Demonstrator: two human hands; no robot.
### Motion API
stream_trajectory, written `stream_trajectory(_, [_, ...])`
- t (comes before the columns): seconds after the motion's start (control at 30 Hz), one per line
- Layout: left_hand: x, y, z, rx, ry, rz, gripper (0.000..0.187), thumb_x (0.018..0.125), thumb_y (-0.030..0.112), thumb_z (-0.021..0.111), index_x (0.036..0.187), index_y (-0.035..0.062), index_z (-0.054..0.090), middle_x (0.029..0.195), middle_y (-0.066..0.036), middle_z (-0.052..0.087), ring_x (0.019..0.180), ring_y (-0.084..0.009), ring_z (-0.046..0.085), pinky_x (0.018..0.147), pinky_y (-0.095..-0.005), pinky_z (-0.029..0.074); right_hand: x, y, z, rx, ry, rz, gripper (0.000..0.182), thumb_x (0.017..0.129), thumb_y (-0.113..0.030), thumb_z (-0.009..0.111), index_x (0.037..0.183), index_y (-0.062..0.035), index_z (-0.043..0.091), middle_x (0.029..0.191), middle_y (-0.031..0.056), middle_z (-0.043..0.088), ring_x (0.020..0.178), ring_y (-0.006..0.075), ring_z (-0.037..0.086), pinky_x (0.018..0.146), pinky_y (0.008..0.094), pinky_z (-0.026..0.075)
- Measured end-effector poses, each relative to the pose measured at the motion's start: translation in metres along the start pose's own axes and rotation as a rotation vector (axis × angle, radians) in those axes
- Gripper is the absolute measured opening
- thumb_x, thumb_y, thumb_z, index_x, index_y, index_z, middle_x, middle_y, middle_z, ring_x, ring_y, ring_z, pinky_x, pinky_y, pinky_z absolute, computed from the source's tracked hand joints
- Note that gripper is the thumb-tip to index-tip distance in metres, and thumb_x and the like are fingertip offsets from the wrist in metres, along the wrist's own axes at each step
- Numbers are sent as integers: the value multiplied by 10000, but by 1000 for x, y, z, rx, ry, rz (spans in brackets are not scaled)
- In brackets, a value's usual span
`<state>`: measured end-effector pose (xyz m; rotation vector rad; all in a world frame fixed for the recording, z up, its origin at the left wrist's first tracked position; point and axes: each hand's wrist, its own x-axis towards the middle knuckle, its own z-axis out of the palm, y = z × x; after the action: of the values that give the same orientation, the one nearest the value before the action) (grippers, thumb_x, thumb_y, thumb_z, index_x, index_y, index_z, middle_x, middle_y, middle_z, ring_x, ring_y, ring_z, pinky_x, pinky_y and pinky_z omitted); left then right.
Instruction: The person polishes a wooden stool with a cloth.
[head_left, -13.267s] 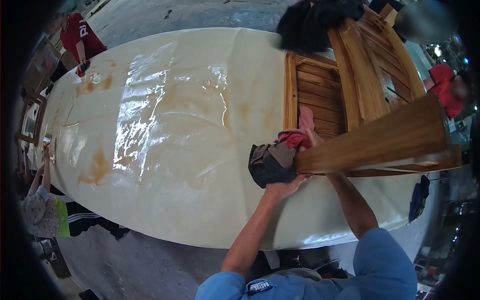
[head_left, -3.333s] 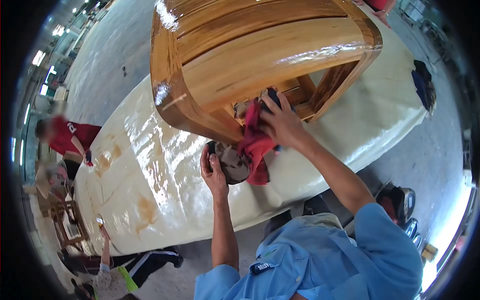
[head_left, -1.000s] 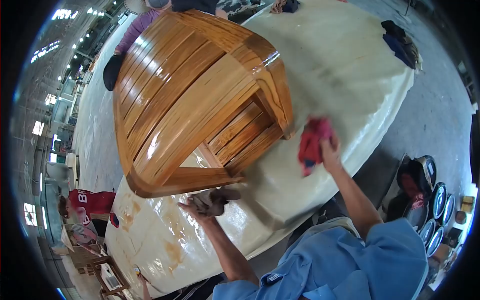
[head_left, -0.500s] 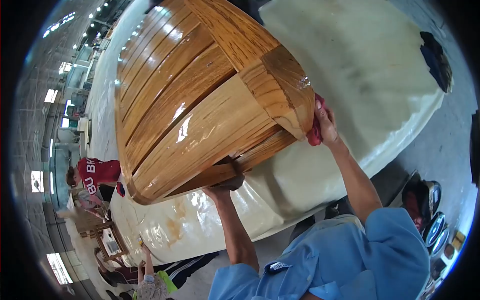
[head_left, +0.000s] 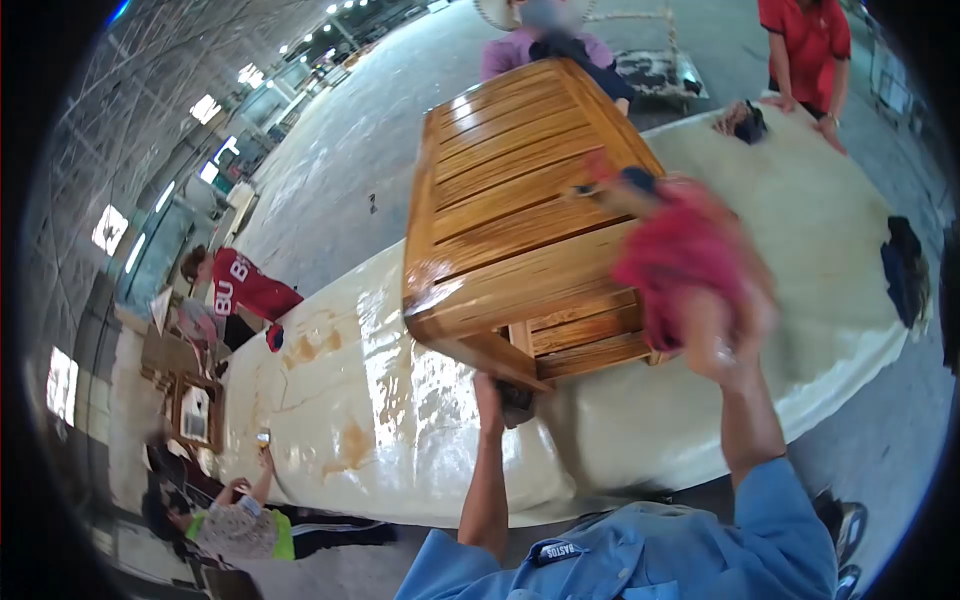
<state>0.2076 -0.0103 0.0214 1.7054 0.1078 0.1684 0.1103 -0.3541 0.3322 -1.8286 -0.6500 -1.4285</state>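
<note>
A glossy slatted wooden table [head_left: 520, 215] stands tilted in front of me, its slats facing up and its open underside towards me. My left hand [head_left: 487, 395] is closed at its lower near edge, beside a dark piece [head_left: 516, 402] at the foot of a leg; the fingers are partly hidden. At the right side, my right hand [head_left: 715, 325] grips a bunched red cloth [head_left: 685, 255] against the near right corner, both smeared by motion.
The furniture rests on a long table covered in cream sheeting [head_left: 400, 420]. Dark cloths [head_left: 903, 270] lie at its right end. A person in purple [head_left: 500, 55] is behind the furniture, a person in red [head_left: 808, 45] far right. Others work at left, one with a brush [head_left: 264, 438].
The view has pulled back and shifted, showing the whole furniture and the people behind it. My right hand has swept the red cloth up over the right corner. The left hand remains at the lower edge.
</note>
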Motion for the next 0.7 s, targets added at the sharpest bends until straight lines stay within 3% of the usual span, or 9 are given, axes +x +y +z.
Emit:
stream_trajectory(0.07, [-9, -71, 2, 473, -253, 139, 418, 995, 364, 383, 1263, 98, 560, 1354, -107, 521, 1284, -303, 417, 1027, -532, 333, 15, -26, 35, -338, -259, 7, 254, 820, -186, 644, 1024, -36, 656, 1084, 126, 628, 1059, 289, 575, 865, 403, 491])
stream_trajectory(0.13, [-22, -85, 6, 917, -116, 326, 371, 915, 343, 528, 1241, 173, 576, 1329, -96, 533, 1244, -363, 435, 974, -579, 363, 19, -39, 84, -646, -355, 90, 203, 798, -216, 640, 912, -51, 670, 1025, 137, 638, 1041, 300, 583, 850, 392, 503])
stream_trajectory(0.17, [-26, -68, 6, 936, -100, 373, 432, 849, 331, 615, 1248, 177, 561, 1280, -134, 541, 1192, -376, 462, 951, -555, 395, 18, -41, 105, -645, -306, 64, 186, 792, -226, 636, 850, -53, 675, 976, 133, 651, 1014, 312, 594, 834, 383, 511])
stream_trajectory(0.23, [-32, -52, 3, 946, -35, 373, 490, 803, 312, 664, 1259, 182, 543, 1208, -180, 545, 1122, -403, 479, 909, -527, 430, 32, -69, 166, -531, -722, 140, 222, 771, -185, 661, 916, -19, 681, 1003, 193, 645, 1023, 314, 615, 847, 377, 518])
stream_trajectory(0.3, [-31, -55, 2, 930, 4, 305, 428, 772, 256, 679, 1169, 153, 555, 1085, -219, 553, 988, -441, 534, 773, -531, 484, 14, -80, 237, -396, -608, -75, 163, 718, -176, 673, 831, -61, 699, 934, 168, 649, 973, 345, 605, 772, 421, 524])
stream_trajectory(0.37, [-28, -66, -9, 948, -46, 211, 370, 778, 244, 671, 1109, 119, 564, 993, -214, 565, 879, -442, 569, 733, -534, 490, 37, -90, 253, -316, -1016, -45, 213, 726, -229, 695, 867, -70, 712, 963, 139, 655, 1022, 355, 590, 794, 451, 506])
stream_trajectory(0.47, [-28, -89, -38, 661, -43, 182, 280, 785, 245, 669, 948, 24, 615, 843, -218, 627, 807, -389, 625, 723, -473, 511, 47, -74, 218, -234, -958, 60, 234, 726, -234, 676, 891, -69, 685, 978, 104, 647, 1014, 300, 594, 832, 424, 494])
stream_trajectory(0.57, [-22, -71, -60, -456, 41, -232, 179, 914, 197, 597, 909, 20, 623, 840, -84, 652, 789, -186, 644, 702, -323, 537, 49, -46, 143, -319, -814, 134, 218, 749, -213, 640, 916, -74, 663, 985, 100, 635, 1012, 289, 589, 857, 414, 490])
stream_trajectory(0.7, [-21, 80, -48, -698, 1, -105, 174, 963, 190, 567, 1004, 23, 593, 979, -70, 643, 914, -155, 626, 772, -305, 541, 52, 1, 35, -460, -590, 309, 259, 828, -281, 661, 989, -81, 687, 931, 161, 652, 913, 340, 630, 815, 410, 491])
